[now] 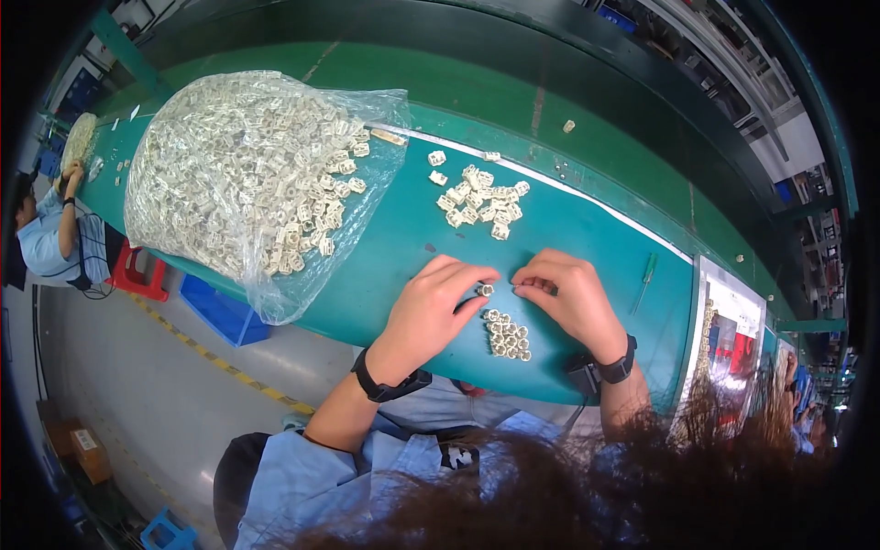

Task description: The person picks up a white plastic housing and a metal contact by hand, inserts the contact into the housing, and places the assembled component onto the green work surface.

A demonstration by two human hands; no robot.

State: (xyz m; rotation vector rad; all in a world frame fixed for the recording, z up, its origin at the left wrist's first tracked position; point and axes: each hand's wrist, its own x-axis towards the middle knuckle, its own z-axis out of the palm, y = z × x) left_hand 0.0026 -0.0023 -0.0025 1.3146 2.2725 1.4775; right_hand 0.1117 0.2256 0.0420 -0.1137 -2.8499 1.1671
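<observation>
Head view: nearest the person, on the green tabletop [596, 229], a tight block of pale fittings [507, 336] sits between the forearms and just on the near side of the hands. Most of its members stand on end, openings up and sides touching; such packing would appear to keep them orderly and within easy reach of either hand.

Beyond the block, the left hand [429, 310] pinches a single fitting [485, 290] between thumb and fingertips. The fitting lies at the right-hand side of that hand, at its very fingertips, in the gap facing the right hand [570, 295]. The light grip out at the tips seemingly leaves the end of the part exposed. The right hand is curled, thumb close to the forefinger, apart from the fitting; whether anything small is pinched there cannot be told at this resolution.

To the right, a screwdriver [649, 269] lies flat on the tabletop, clear of both hands yet probably reachable.

Farther off, past the fingertips, a loose heap [481, 197] of similar fittings lies jumbled at mixed angles, presumably spread there for picking singly. To the far left, a large clear bag [215, 165] bulges with more; its mouth slumps open toward the heap, pieces showing at the opening.
</observation>
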